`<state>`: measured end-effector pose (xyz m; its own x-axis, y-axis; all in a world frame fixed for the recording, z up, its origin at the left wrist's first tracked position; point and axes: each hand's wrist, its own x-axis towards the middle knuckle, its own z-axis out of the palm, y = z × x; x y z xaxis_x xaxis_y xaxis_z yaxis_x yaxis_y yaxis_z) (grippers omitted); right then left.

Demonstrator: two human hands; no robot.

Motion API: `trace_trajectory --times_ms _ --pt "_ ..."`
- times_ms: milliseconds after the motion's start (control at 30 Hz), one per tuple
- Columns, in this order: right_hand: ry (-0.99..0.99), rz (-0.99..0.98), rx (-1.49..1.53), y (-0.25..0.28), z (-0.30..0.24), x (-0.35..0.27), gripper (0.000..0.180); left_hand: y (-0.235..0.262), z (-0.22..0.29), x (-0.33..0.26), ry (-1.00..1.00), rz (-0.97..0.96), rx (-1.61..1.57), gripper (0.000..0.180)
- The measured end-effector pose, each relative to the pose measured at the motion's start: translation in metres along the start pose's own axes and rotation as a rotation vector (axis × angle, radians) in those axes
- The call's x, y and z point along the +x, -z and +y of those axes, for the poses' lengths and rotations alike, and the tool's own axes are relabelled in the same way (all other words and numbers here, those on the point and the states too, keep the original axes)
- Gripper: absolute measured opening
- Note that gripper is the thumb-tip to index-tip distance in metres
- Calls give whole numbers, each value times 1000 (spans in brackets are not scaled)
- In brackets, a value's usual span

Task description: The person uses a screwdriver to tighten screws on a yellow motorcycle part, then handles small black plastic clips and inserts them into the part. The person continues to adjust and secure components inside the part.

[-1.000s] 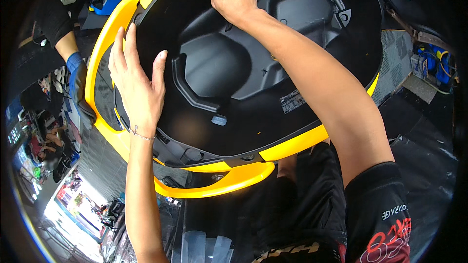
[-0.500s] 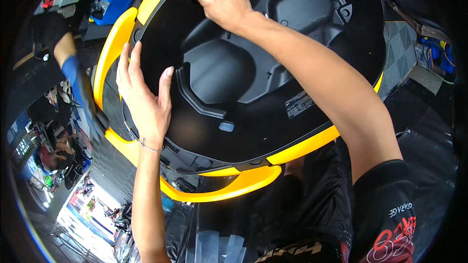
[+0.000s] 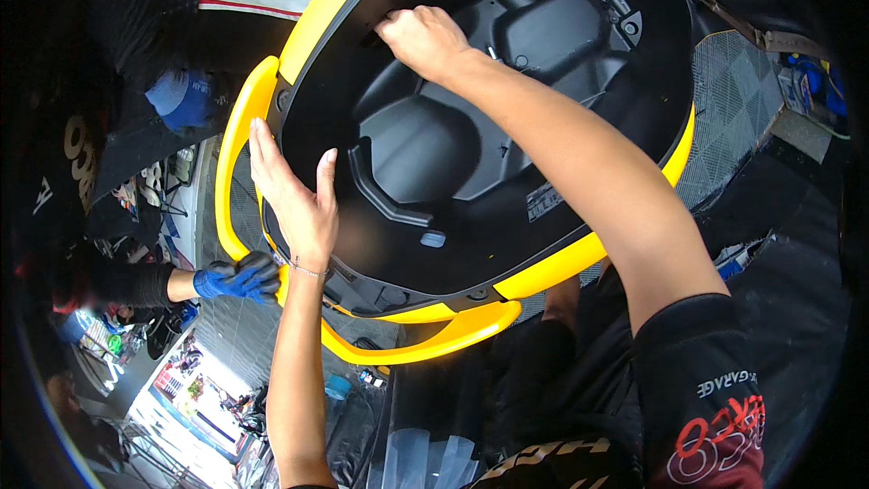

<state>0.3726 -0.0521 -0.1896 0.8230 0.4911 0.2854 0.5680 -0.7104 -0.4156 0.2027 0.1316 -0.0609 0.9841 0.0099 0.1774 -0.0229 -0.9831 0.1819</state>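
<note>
The black compartment [image 3: 416,149] is sitting inside yellow bodywork [image 3: 552,270], your right hand [image 3: 423,42] reaching into it, fingers curling at the far-left wall; I cannot tell whether they're clamping anything. Your left hand [image 3: 299,204] is keeping fingers together, thumb apart, by the left rim. A co-worker's gloved hand [image 3: 240,278] is now showing closer to your left wrist.

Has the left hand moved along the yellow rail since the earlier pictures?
No, not noticeably: judged against the yellow rail, the left hand keeps about the same place; both have shifted down and right together in the view.
</note>
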Motion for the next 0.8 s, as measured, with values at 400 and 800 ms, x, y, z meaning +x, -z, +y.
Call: trace_trajectory --times_ms 400,800 --pt "47 -26 22 4 3 2 10 1 1 3 10 -9 30 95" --pt "-263 6 444 76 -5 -33 18 11 -3 2 223 -62 191 99"
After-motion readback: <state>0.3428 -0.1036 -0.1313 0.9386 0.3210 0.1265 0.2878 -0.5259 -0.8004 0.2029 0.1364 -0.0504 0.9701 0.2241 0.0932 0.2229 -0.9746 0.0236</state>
